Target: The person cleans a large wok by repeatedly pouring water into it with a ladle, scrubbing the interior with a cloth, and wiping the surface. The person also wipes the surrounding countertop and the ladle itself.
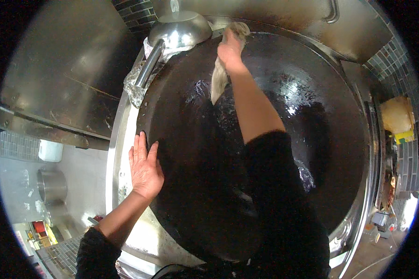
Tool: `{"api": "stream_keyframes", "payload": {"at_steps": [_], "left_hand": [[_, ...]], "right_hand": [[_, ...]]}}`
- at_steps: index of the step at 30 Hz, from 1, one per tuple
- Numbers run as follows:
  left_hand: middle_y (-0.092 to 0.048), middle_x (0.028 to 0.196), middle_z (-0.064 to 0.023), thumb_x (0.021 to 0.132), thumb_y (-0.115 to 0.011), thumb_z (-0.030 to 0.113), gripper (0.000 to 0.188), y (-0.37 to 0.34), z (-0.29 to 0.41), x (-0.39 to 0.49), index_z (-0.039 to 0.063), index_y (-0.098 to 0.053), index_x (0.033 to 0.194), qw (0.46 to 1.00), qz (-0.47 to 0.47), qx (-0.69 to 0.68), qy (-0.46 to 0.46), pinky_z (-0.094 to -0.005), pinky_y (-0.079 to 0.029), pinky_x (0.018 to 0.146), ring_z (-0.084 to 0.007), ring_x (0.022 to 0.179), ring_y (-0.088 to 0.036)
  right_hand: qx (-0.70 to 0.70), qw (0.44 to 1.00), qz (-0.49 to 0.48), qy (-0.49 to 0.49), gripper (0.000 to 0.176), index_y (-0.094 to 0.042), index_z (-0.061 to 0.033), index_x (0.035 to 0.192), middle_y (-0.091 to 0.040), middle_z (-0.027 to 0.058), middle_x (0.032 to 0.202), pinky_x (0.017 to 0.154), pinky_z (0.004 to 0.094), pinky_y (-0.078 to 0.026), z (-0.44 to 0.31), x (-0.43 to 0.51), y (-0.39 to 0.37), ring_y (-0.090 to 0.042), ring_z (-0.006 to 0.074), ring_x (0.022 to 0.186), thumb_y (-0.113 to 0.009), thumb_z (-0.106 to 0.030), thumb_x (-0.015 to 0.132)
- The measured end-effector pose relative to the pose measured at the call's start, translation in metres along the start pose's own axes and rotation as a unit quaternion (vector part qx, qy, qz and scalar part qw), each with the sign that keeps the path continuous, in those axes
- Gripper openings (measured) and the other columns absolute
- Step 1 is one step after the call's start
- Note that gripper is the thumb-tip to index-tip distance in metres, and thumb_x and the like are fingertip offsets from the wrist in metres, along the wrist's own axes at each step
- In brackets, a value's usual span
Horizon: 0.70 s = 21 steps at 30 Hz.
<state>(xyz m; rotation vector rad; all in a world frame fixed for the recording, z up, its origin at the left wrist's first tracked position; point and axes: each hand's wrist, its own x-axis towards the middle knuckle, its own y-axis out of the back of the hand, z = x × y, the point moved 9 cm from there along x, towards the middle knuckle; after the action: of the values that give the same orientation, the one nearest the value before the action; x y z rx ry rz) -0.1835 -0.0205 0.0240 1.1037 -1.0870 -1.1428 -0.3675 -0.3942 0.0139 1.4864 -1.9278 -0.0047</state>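
Observation:
A very large dark, wet-looking wok (202, 167) is set into a metal cooking range in front of me. My right hand (230, 50) reaches to its far side and is closed on a grey-beige cloth (219, 82), one end of which hangs down in a point while the rest bunches above my fingers. My left hand (146, 167) rests on the wok's left rim with its fingers apart, holding nothing. Patches of light shine on the wok's inner surface. My right forearm and black sleeve hide part of the bowl.
An upturned steel pan (179, 29) with a tubular handle sits beyond the rim at the upper left, over crumpled plastic (134, 87). A steel splashback (282, 17) rises behind the wok. On the left, a steel pot (52, 185) and a white container (51, 150) stand farther off.

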Motion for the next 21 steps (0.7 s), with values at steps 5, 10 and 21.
{"api": "stream_keyframes", "payload": {"at_steps": [5,10,21], "left_hand": [[-0.020,0.147,-0.0260,0.078,-0.051,0.002,0.046,-0.002,0.002,0.002,0.002,-0.052,0.123,1.000,-0.011,0.017,-0.003,-0.0522,-0.017,0.110,-0.0417,0.137,-0.019],[-0.020,0.146,-0.0270,0.077,-0.051,0.000,0.045,-0.003,0.004,0.002,0.004,-0.055,0.121,1.000,-0.005,0.023,-0.009,-0.0519,-0.019,0.110,-0.0435,0.136,-0.020],[-0.022,0.145,-0.0279,0.076,-0.053,-0.002,0.039,0.004,0.008,0.003,0.003,-0.060,0.114,1.000,0.012,0.003,-0.017,-0.0505,-0.021,0.109,-0.0445,0.134,-0.023]], "right_hand": [[-0.319,0.920,-0.055,0.220,0.049,-0.049,-0.0134,0.125,-0.058,0.0187,0.115,0.088,0.0451,-0.046,-0.003,0.027,-0.025,-0.056,0.0331,0.109,-0.057,-0.010,0.077],[-0.492,0.844,-0.212,-0.016,0.062,-0.014,-0.0163,0.148,-0.004,0.0131,0.154,0.110,0.0587,-0.014,0.058,0.068,-0.005,-0.007,0.0353,0.141,-0.045,-0.024,0.096],[-0.138,0.986,-0.024,0.085,0.029,-0.060,-0.0027,0.098,-0.059,0.0175,0.108,0.087,0.0421,-0.046,-0.019,0.041,0.004,-0.055,0.0365,0.103,-0.057,0.002,0.070]]}}
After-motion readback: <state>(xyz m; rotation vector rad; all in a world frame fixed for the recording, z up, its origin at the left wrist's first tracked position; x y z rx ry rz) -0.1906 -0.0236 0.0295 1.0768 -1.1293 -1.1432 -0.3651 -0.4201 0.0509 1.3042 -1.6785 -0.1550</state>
